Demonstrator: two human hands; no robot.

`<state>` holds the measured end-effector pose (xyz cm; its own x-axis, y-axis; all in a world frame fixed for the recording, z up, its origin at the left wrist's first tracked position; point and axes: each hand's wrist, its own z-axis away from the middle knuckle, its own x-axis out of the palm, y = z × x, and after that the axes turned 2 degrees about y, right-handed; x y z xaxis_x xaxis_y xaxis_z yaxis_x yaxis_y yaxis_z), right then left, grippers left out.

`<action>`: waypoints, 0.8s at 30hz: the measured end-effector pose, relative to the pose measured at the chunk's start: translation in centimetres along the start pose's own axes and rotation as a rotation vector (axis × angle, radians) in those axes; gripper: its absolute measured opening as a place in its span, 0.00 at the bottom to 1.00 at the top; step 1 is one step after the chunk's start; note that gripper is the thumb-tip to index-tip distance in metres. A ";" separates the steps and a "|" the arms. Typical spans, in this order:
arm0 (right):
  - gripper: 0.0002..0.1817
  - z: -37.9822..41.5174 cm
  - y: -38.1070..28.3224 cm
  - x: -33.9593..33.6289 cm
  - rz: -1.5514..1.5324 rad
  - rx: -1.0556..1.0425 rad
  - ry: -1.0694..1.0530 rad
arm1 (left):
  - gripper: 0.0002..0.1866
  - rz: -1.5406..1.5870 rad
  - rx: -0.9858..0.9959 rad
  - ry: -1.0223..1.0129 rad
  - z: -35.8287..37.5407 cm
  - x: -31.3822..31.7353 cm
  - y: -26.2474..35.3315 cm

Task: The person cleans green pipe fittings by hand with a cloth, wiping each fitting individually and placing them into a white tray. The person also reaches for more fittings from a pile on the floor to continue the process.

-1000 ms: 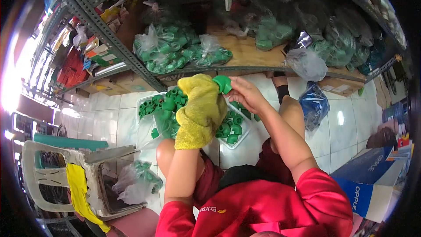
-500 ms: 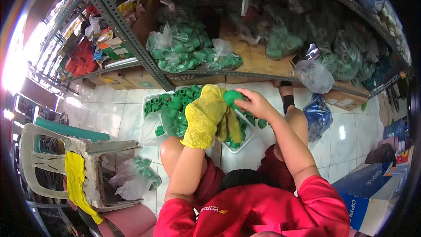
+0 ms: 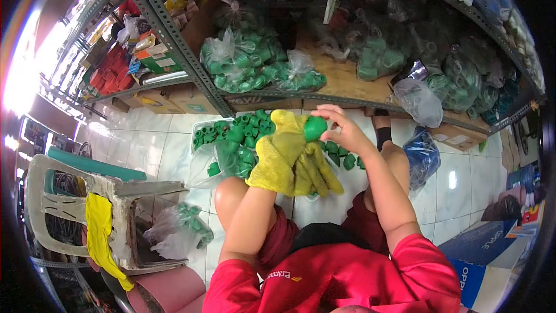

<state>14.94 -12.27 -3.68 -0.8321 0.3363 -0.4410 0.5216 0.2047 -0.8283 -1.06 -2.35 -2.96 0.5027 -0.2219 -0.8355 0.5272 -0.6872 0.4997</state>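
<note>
A yellow cloth glove [image 3: 284,156] covers my left hand [image 3: 289,130], which is closed on the left side of a green plastic pipe fitting [image 3: 315,128]. From the opposite side, the bare fingers of my right hand [image 3: 341,129] curl around the same fitting. Yellow glove fingers hang down below the fitting and hide most of a white tray. Behind the glove, more green fittings [image 3: 252,127] fill another white tray [image 3: 194,139]. A clear plastic bag [image 3: 231,159] of green pieces lies at its near edge. Loose green fittings [image 3: 339,153] lie below my right hand.
A metal shelf [image 3: 174,40] holds bags of green fittings [image 3: 243,58]. At left stands a worn plastic chair [image 3: 116,197] with a yellow cloth [image 3: 99,226] over it. A blue bag [image 3: 421,153] and a blue-and-white box [image 3: 480,255] are at right.
The green fitting has turned and shifted slightly right between my hands. The hanging glove fingers have swung right, covering more of the near tray. My right fingers have opened out a little.
</note>
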 end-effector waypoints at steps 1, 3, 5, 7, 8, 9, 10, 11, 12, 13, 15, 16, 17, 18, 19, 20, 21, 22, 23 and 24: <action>0.25 -0.1 0.2 -0.6 -0.131 0.233 -0.058 | 0.13 0.001 0.008 -0.003 -0.1 -0.3 0.3; 0.25 -0.2 1.1 -1.6 -0.260 0.469 -0.113 | 0.13 -0.145 0.234 0.003 -0.3 -1.2 0.8; 0.27 -0.4 1.8 -1.8 -0.377 0.714 -0.480 | 0.16 -0.315 0.554 0.121 -0.5 -1.8 1.5; 0.24 0.2 0.6 -1.1 -0.458 0.639 -0.322 | 0.17 -0.261 0.529 0.168 -0.4 -1.4 1.3; 0.21 0.3 -0.2 -0.4 -0.539 0.560 -0.163 | 0.19 -0.211 0.505 0.215 -0.2 -1.4 1.2; 0.21 0.3 -0.2 0.0 -0.542 0.561 -0.167 | 0.19 -0.213 0.500 0.213 0.2 -1.5 1.3; 0.21 0.2 -0.2 0.4 -0.546 0.439 -0.112 | 0.20 -0.069 0.344 0.193 0.8 -1.7 1.9; 0.22 0.2 -0.1 0.7 -0.548 0.317 -0.054 | 0.21 0.075 0.189 0.171 1.1 -1.8 2.2; 0.22 0.1 -0.1 1.2 -0.549 0.317 -0.055 | 0.21 0.075 0.188 0.171 0.8 -0.3 0.9; 0.24 0.1 0.0 1.8 -0.558 0.218 -0.016 | 0.21 0.134 0.229 0.140 0.5 2.4 -1.5; 0.29 0.2 -0.3 2.3 -0.570 0.137 0.005 | 0.19 0.335 0.229 -0.060 0.5 3.1 -2.9; 0.29 0.3 -0.2 2.4 -0.572 0.137 0.006 | 0.19 0.334 0.229 -0.062 0.5 2.5 -2.5; 0.29 0.3 0.1 2.4 -0.475 0.017 0.005 | 0.17 0.460 0.159 -0.115 0.4 2.0 -2.1; 0.30 0.3 0.3 2.4 -0.375 -0.104 0.005 | 0.15 0.585 0.089 -0.169 0.3 1.7 -1.9; 0.30 0.3 0.0 2.0 -0.375 -0.105 0.008 | 0.15 0.583 0.092 -0.171 0.2 2.3 -2.4; 0.25 0.3 -0.6 1.5 -0.367 -0.070 -0.019 | 0.15 0.210 0.254 -0.049 0.0 3.2 -3.2; 0.21 0.3 -0.9 1.2 -0.362 -0.032 -0.047 | 0.14 -0.165 0.406 0.073 -0.1 4.2 -4.0; 0.21 0.3 -0.7 0.8 -0.362 -0.031 -0.045 | 0.14 -0.165 0.408 0.072 -0.2 2.6 -2.5; 0.19 0.3 -0.3 0.2 -0.377 0.185 -0.069 | 0.14 -0.233 0.236 -0.014 -0.1 -0.6 0.5; 0.21 0.4 0.2 -0.4 -0.388 0.401 -0.093 | 0.15 -0.299 0.063 -0.098 -0.1 -2.8 2.5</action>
<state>15.30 -12.70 -3.78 -0.9712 0.2203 -0.0910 0.0763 -0.0745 -0.9943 -1.03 -3.40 0.63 0.2615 -0.0668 -0.9629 0.5968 -0.7729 0.2157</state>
